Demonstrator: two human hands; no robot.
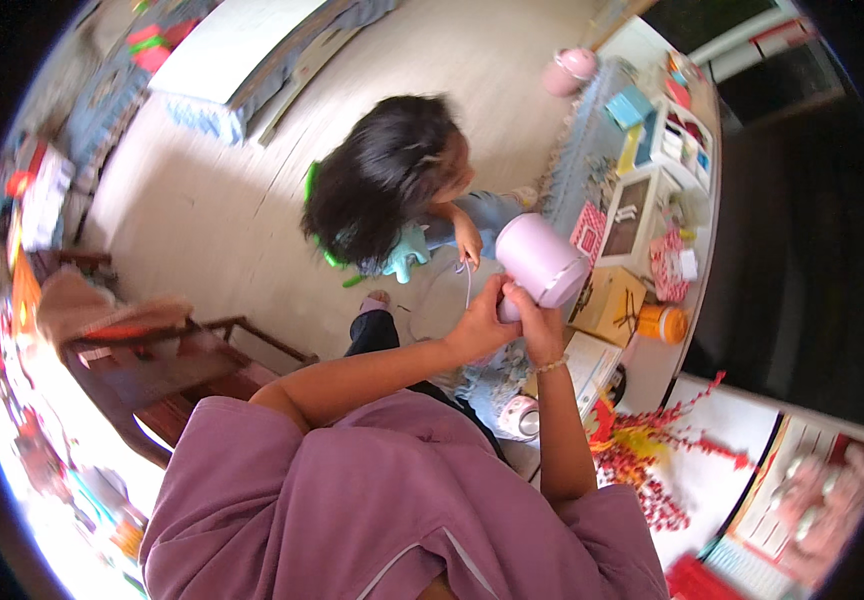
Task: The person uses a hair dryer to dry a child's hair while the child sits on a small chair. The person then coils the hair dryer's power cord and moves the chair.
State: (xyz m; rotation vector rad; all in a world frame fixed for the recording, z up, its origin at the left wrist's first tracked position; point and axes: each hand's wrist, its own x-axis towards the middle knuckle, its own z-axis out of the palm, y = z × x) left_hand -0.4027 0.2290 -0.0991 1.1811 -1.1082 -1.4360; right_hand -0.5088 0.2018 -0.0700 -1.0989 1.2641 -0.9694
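Note:
A pink hair dryer (540, 255) is held up in front of me, its wide barrel tilted. My left hand (483, 321) closes around the handle below the barrel. My right hand (540, 319), with a bead bracelet at the wrist, also grips the handle from the other side. A thin lilac cord (468, 286) hangs beside my left hand. Another person's hand (468, 238) holds the upper part of that cord. This person, whose dark hair (387, 172) is seen from above, sits low just beyond the dryer.
On the right, a long cabinet (649, 367) bears a cream box with a dark window (629, 214), an orange-lidded jar (661, 324) and red berry sprays (642, 480). A wooden chair (169, 375) stands at left. A pink bin (570, 71) and a white-topped table (237, 45) are farther off.

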